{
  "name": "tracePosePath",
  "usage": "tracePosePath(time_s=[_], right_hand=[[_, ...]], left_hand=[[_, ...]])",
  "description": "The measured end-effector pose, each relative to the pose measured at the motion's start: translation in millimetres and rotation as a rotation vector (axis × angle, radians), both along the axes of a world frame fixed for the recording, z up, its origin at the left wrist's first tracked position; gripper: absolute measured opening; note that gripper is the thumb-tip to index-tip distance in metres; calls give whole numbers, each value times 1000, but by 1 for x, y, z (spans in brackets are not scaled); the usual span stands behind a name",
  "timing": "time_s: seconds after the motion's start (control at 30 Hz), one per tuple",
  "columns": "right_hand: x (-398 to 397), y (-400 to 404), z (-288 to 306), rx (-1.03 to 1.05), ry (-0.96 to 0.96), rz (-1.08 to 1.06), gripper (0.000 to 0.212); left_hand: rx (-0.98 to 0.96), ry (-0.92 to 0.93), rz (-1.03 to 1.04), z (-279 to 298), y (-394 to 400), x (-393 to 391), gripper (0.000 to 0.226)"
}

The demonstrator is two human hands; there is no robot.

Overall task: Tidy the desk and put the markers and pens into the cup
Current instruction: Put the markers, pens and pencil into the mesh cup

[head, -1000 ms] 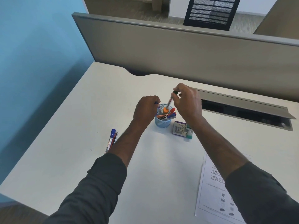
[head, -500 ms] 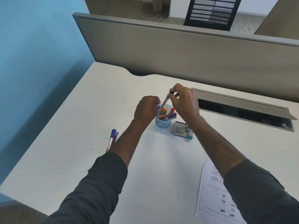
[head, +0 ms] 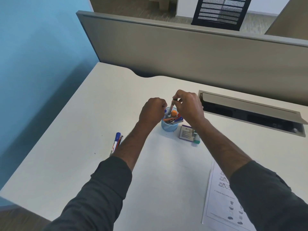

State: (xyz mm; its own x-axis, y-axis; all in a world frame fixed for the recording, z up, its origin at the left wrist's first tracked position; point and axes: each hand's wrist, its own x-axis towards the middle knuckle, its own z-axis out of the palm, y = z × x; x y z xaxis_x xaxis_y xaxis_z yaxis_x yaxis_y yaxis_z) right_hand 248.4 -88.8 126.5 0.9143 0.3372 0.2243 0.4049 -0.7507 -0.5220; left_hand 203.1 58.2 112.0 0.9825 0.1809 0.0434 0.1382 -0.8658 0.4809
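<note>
A small light-blue mesh cup stands mid-desk with several markers and pens in it, among them an orange-capped one. My right hand pinches the top of a dark-capped marker that stands nearly upright with its lower end inside the cup. My left hand is curled at the cup's left rim, holding a blue-capped pen there. A blue-capped marker and a thin pen lie on the desk to the left, partly behind my left forearm.
A purple-and-white box with a green-ended item beside it sits right of the cup. A printed worksheet lies near the front right. An open cable tray runs along the back right, below a grey partition.
My right hand lifted the dark-capped marker slightly, then lowered it back toward the cup, standing it more upright. The left hand stayed at the cup's rim.
</note>
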Motion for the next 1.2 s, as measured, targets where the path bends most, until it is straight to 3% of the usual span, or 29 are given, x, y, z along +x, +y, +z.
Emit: tracePosePath(time_s=[0.3, 0.5, 0.77, 0.9, 1.07, 1.2], right_hand=[[2, 4, -4, -266, 34, 24, 17], [0, 3, 1, -307, 29, 36, 20], [-28, -4, 10, -77, -15, 1, 27], [-54, -6, 14, 26, -57, -10, 20], [-91, -5, 10, 113, -173, 15, 7], [-118, -3, -7, 127, -179, 77, 9]], left_hand=[[-41, -16, -14, 1, -1, 4, 22], [-93, -45, 6, 0, -1, -6, 21], [-295, -251, 199, -18, 17, -52, 28], [-349, -153, 346, -49, 27, -97, 30], [-245, -22, 443, -76, 38, -153, 38], [-155, 34, 464, -86, 46, -186, 43]])
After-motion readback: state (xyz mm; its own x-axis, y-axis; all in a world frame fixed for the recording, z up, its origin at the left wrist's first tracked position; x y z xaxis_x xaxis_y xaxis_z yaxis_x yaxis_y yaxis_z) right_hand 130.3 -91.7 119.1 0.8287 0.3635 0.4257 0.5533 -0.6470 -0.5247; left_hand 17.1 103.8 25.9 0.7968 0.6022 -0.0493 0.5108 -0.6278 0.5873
